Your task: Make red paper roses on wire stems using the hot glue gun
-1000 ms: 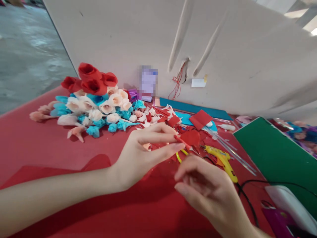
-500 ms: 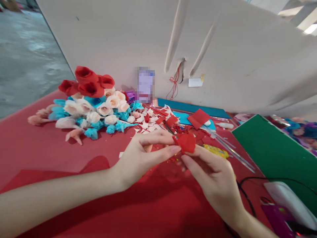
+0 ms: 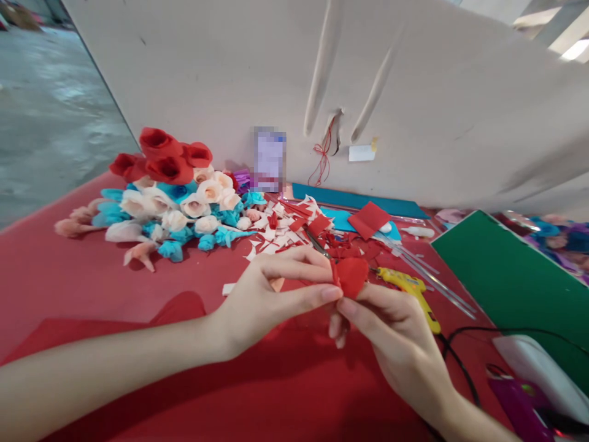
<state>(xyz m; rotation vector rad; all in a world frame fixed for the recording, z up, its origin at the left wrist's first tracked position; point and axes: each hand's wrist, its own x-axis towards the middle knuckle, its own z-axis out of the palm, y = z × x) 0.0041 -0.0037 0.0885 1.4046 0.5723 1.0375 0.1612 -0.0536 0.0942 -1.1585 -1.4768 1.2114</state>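
A small red paper petal piece (image 3: pixel 352 275) sits between my two hands over the red table. My left hand (image 3: pixel 271 293) pinches its left edge with thumb and forefinger. From below right, my right hand (image 3: pixel 391 334) grips the same piece, fingers curled under it. A yellow glue gun (image 3: pixel 411 290) lies just right of my hands, its black cord trailing toward me.
A heap of red, cream and blue paper flowers (image 3: pixel 170 190) fills the back left. Red and white paper scraps (image 3: pixel 294 224), a red square sheet (image 3: pixel 369 219), a green board (image 3: pixel 510 282) and a white device (image 3: pixel 538 374) lie to the right. A pale wall panel stands behind.
My right hand rose from near the table's front up to the red piece and took hold of it beside my left hand. The piece now looks rounder and fuller.
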